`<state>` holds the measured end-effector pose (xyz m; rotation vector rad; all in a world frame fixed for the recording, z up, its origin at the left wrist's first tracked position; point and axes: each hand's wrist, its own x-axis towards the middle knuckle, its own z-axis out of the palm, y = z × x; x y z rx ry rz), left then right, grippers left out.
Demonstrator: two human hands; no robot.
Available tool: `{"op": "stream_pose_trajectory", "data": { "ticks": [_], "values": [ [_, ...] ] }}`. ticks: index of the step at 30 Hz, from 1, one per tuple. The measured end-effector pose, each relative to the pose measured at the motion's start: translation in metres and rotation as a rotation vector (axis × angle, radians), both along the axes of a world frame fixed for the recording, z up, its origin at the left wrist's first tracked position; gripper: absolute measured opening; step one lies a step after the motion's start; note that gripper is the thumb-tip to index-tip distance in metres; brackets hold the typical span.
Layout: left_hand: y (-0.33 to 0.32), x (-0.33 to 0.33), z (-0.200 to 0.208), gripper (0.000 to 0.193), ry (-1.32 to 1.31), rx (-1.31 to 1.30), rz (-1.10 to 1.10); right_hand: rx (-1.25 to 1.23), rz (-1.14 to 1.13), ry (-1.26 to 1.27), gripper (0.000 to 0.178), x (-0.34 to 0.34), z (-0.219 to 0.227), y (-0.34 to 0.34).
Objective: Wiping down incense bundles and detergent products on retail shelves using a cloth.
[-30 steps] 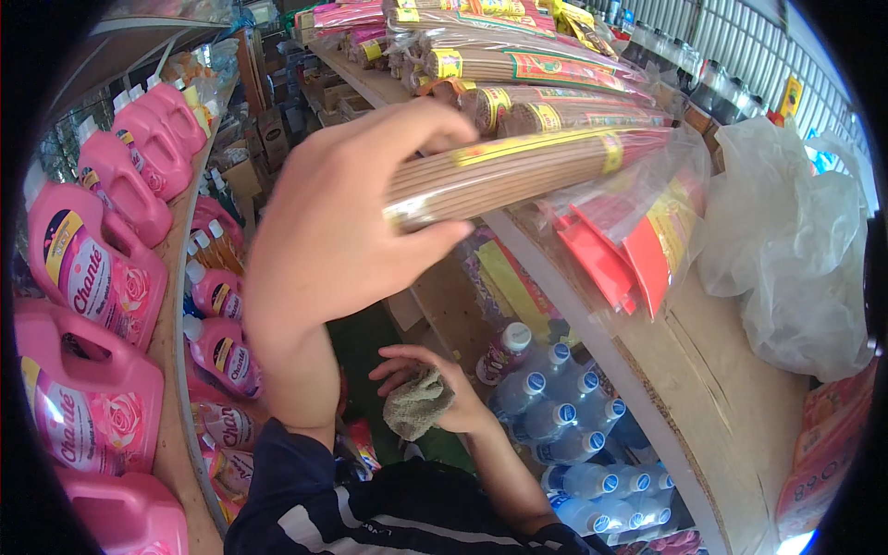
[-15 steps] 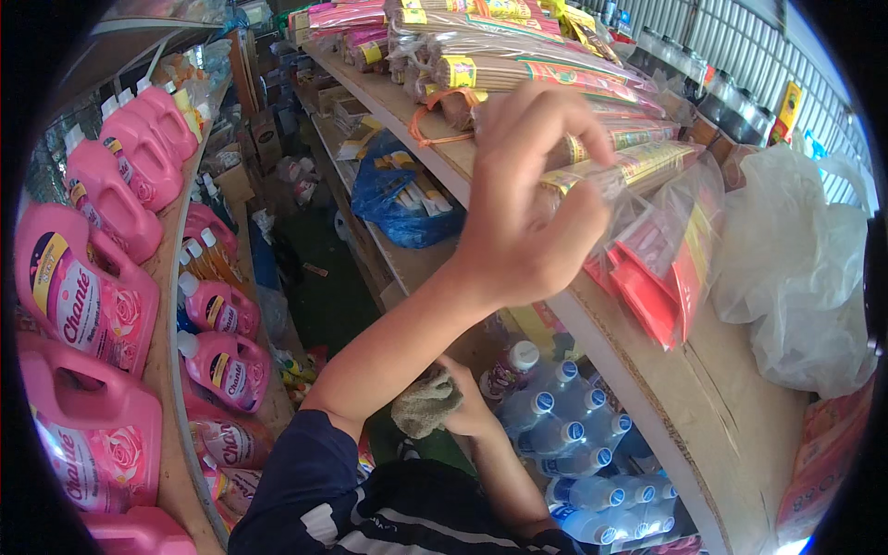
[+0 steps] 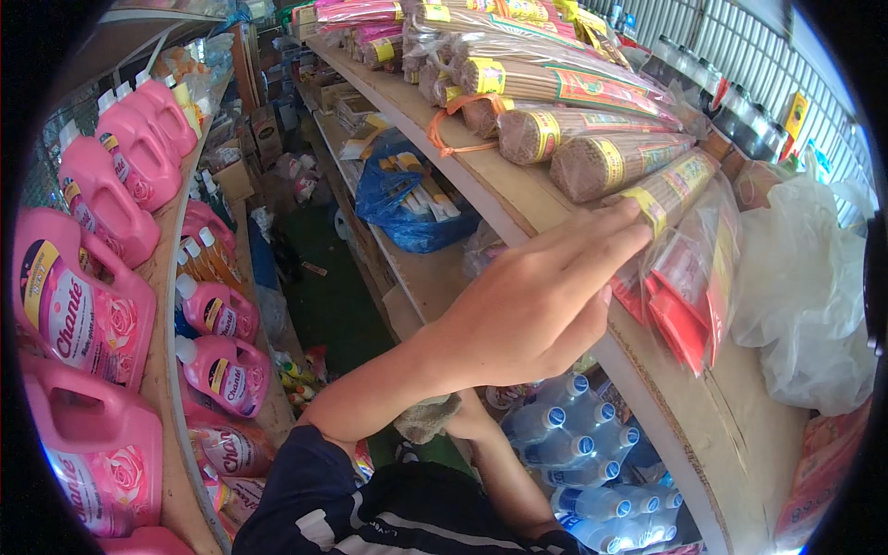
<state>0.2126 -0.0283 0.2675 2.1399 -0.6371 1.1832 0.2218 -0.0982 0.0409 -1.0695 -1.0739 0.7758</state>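
My left hand (image 3: 546,301) reaches across to the shelf on the right. Its fingers close over the near end of a plastic-wrapped incense stick bundle (image 3: 683,188) with a yellow label; the hand hides that end. Other incense bundles (image 3: 601,168) lie beside it, their round ends toward the aisle. Just right of my fingers is a clear bag with red packets (image 3: 683,314). Low down, close to my body, my right hand (image 3: 474,421) holds a grey-brown cloth (image 3: 427,419), partly hidden behind my left forearm.
Pink detergent jugs (image 3: 88,305) line the left shelf. Water bottles (image 3: 578,435) stand below the right shelf's edge (image 3: 647,407). A blue plastic bag (image 3: 416,208) sits on the lower shelf. White plastic bags (image 3: 800,287) lie at the right. A narrow aisle with green floor (image 3: 324,268) runs between.
My left hand has come down from above the incense bundles, its curled fingers stretching out onto one bundle's end. My right hand still holds the cloth. The view has shifted slightly.
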Motion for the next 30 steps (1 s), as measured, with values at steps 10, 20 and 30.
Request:
{"op": "stream_pose_trajectory", "data": {
  "ticks": [10,20,30],
  "values": [
    [0.018,0.013,0.012,0.032,-0.065,0.034,0.168,0.025,-0.031,0.029,0.061,0.006,0.006,0.011],
    [0.031,0.044,0.033,0.047,-0.071,0.109,0.660,0.018,-0.047,0.019,0.046,-0.002,0.032,0.016],
    [0.027,0.047,0.031,0.050,-0.104,0.133,0.710,0.013,-0.107,-0.017,0.043,-0.014,0.031,0.000]
  ]
}}
